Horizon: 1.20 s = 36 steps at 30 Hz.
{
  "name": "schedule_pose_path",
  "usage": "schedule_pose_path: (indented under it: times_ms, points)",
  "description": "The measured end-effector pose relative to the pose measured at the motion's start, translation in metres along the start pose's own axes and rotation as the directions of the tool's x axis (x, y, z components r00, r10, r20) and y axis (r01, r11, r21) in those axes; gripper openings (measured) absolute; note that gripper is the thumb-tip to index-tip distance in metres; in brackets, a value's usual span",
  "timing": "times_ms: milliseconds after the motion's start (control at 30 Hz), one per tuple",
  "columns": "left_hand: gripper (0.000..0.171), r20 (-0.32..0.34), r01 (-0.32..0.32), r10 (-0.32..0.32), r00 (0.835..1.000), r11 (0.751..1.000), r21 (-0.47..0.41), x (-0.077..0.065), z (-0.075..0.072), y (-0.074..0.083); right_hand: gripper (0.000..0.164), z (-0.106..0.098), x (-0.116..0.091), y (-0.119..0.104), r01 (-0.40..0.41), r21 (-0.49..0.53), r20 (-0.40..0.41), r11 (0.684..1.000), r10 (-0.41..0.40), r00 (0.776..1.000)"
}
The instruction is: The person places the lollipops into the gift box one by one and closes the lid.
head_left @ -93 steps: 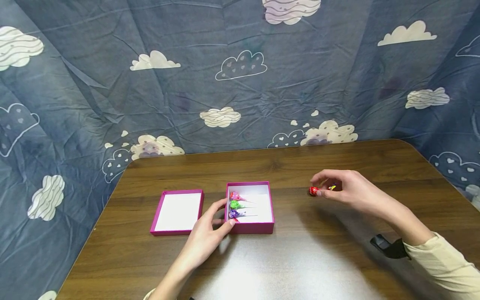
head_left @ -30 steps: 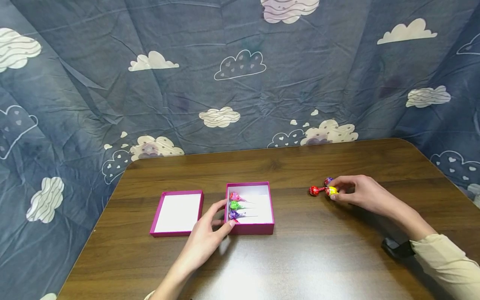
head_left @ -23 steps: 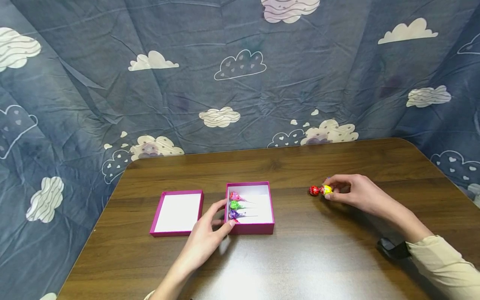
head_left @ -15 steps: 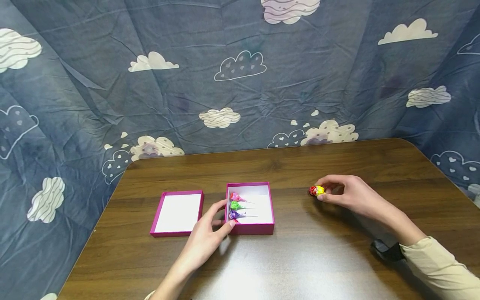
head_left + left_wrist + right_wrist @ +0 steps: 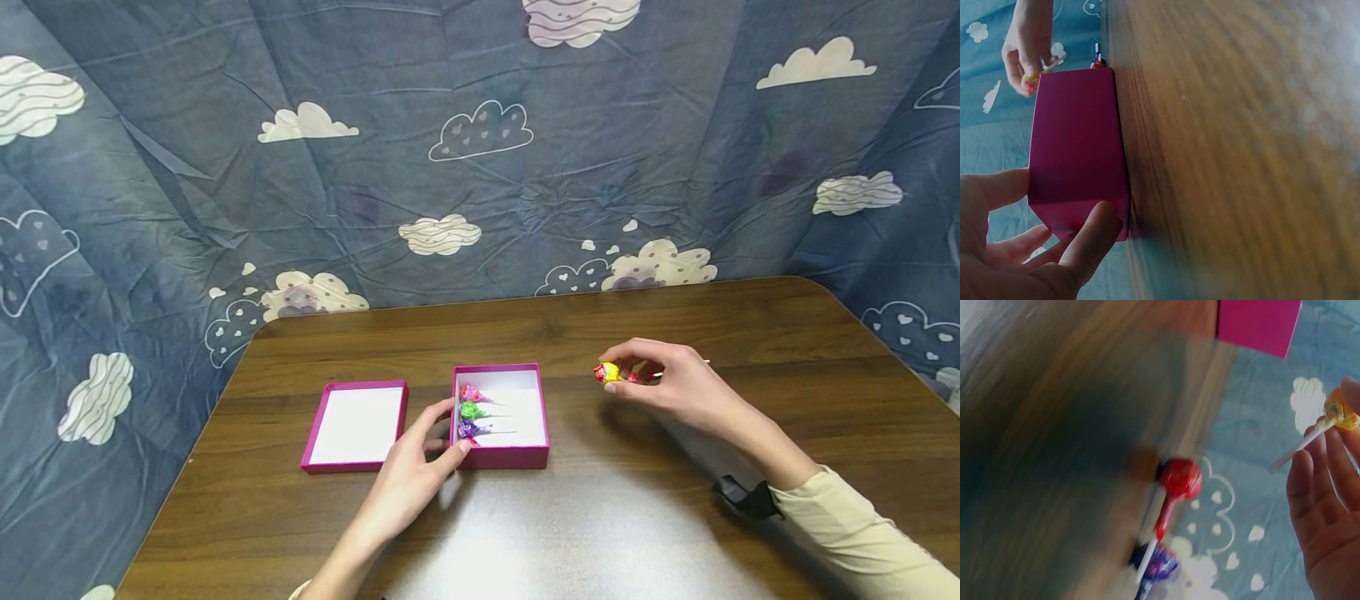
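My right hand (image 5: 678, 385) pinches a yellow-wrapped lollipop (image 5: 611, 372) by its head, above the table, right of the magenta box (image 5: 498, 457). In the right wrist view the lollipop's white stick points away from the fingers. On the table below lie a red lollipop (image 5: 1180, 478) and a purple lollipop (image 5: 1159, 562). My left hand (image 5: 412, 467) grips the near left corner of the box, thumb on one wall. Inside, a pink lollipop (image 5: 471, 392), a green lollipop (image 5: 471, 410) and a purple-blue lollipop (image 5: 468, 429) lie in a row; something red beside the near wall is mostly hidden.
A shallow lid (image 5: 356, 423) with a magenta rim and white inside lies left of the box. The brown wooden table (image 5: 585, 508) ends at a blue cloth (image 5: 480, 192) with cloud prints behind it.
My right hand let go of nothing visible; it took the yellow lollipop from beside the red and purple ones, carried it left over the red one and raised it. The left hand stayed on the box.
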<state>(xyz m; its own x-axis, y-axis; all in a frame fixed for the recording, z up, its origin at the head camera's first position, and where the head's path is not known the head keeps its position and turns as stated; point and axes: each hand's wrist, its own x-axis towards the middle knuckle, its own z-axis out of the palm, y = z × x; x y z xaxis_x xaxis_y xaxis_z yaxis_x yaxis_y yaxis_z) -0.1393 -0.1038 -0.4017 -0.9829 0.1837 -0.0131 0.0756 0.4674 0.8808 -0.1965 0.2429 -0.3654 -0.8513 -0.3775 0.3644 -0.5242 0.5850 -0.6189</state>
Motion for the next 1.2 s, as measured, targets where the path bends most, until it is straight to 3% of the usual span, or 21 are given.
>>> schedule_pose_path:
  times_ms: [233,333,533,833,967,1200]
  points:
    - [0.053,0.004,0.000,0.000,1.000,1.000,0.001,0.000,0.000,0.001,0.026,0.007,0.010,-0.042,0.068,0.073,0.001,0.995,-0.069,0.998]
    - [0.053,0.004,-0.002,0.002,1.000,1.000,0.002,0.000,0.000,0.001,0.025,0.013,0.013,-0.048,0.081,0.095,0.004,0.992,-0.082,0.997]
    - [0.053,-0.001,-0.008,0.008,1.000,1.000,0.008,0.001,0.000,0.001,0.024,0.033,0.022,-0.033,0.104,0.148,0.020,0.983,-0.108,0.994]
    - [0.053,-0.004,-0.006,0.006,1.000,1.000,0.014,0.000,0.000,0.001,0.022,0.040,0.035,-0.077,0.059,0.271,0.077,0.961,-0.083,0.994]
    - [0.053,-0.004,-0.006,0.006,1.000,1.000,0.017,0.001,-0.001,0.001,0.023,0.048,0.041,-0.081,0.061,0.302,0.091,0.951,-0.092,0.992]
    - [0.054,0.004,0.002,-0.002,1.000,1.000,0.013,0.000,-0.001,0.002,0.024,0.080,0.054,-0.054,0.038,0.226,0.104,0.973,-0.063,0.993]
